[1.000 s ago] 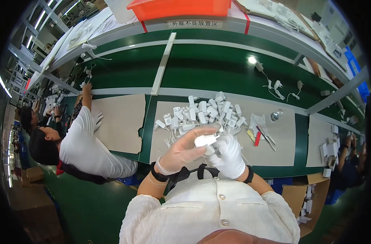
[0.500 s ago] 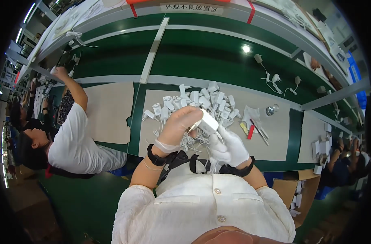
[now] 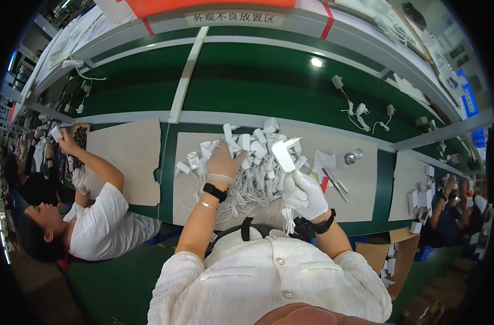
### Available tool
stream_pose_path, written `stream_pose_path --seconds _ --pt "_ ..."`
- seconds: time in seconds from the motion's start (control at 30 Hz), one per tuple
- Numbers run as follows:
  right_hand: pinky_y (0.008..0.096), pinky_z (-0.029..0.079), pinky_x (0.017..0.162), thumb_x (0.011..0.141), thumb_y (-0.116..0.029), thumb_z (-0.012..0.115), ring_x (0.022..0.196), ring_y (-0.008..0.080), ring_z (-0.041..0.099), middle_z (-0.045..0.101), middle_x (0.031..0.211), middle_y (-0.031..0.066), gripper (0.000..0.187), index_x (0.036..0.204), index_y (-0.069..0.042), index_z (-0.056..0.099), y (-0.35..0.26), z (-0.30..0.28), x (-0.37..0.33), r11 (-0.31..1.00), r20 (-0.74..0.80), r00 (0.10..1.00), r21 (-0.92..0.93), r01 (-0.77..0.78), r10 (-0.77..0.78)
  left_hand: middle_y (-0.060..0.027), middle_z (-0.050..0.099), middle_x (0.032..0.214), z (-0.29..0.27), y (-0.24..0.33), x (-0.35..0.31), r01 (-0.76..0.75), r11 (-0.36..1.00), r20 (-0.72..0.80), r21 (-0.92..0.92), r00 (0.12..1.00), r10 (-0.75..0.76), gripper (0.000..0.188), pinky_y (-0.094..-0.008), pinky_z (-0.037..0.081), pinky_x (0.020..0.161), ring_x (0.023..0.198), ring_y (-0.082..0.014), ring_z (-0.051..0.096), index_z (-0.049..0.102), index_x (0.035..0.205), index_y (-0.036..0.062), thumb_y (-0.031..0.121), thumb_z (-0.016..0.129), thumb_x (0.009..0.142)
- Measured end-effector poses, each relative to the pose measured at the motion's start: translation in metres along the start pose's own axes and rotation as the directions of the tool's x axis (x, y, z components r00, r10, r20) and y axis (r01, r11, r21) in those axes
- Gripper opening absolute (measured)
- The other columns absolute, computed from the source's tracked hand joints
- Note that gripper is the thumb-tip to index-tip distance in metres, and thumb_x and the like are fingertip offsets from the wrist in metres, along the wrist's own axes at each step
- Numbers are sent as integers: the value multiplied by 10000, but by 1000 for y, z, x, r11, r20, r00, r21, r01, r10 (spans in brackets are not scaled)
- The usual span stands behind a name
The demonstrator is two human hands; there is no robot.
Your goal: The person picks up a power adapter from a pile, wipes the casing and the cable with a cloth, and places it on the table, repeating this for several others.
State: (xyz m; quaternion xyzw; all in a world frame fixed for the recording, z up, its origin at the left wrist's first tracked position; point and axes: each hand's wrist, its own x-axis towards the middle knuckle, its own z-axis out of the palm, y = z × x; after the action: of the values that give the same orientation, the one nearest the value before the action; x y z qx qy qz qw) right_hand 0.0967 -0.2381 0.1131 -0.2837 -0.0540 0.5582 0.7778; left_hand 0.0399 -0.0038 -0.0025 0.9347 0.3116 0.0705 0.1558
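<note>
A heap of white plug-in power adapters (image 3: 257, 146) with bundled cords lies on a beige sheet (image 3: 360, 184) in front of me. My right hand (image 3: 306, 196), in a white glove, grips one white power adapter (image 3: 283, 158) at its lower end. Its two pins point up and to the right, and its tied cord (image 3: 288, 219) hangs below the glove. Over the left part of the heap is my left hand (image 3: 224, 164), in a thin pale covering. Its thumb stands apart from the other fingers, whose tips are partly lost among the adapters.
Right of the heap lie a small plastic bag (image 3: 324, 161), a red item (image 3: 325, 184) and pen-like tools (image 3: 339, 187), near a clear glass jar (image 3: 353, 156). A shelf edge (image 3: 236, 17) spans overhead. A co-worker (image 3: 103, 211) sits at left; an open carton (image 3: 374, 260) stands at lower right.
My left hand has moved from the held adapter to the left part of the heap. The right hand still holds that adapter, now with its pins upward. The view has shifted slightly.
</note>
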Motion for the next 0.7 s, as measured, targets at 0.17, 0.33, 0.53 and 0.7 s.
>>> stream_pose_path --seconds 0.17,0.33,0.53,0.7 --pt "233 326 447 977 -387 468 456 81 395 430 553 -41 375 918 -27 559 -7 -19 5 943 99 981 -273 190 -169 -220 665 948 0 -22 12 52 987 201 -149 979 -21 596 -413 520 730 870 -347 655 483 1286 30 393 625 835" --pt "311 465 638 952 -324 532 685 177 566 590 771 30 346 1066 -3 590 4 -61 9 528 18 870 -788 316 -493 -168 670 995 -49 -19 -10 173 903 337 -392 941 -33 499 -358 511 797 900 -287 657 474 1292 41 213 632 851" --pt "370 484 748 948 -201 509 821 252 603 634 924 109 242 1060 -11 608 -37 -95 42 -65 301 891 -953 297 -340 -116 621 1137 -114 4 -49 317 195 364 -928 882 299 465 -326 433 936 1051 -201 590 478 1296 74 -5 590 851" --pt "403 486 729 939 -158 481 838 351 602 623 874 170 211 1018 -40 636 -92 -168 128 -245 76 814 -966 -83 -575 -143 608 1148 -142 21 -44 345 27 319 -938 833 452 489 -337 424 950 1108 -211 561 430 1334 82 23 595 877"
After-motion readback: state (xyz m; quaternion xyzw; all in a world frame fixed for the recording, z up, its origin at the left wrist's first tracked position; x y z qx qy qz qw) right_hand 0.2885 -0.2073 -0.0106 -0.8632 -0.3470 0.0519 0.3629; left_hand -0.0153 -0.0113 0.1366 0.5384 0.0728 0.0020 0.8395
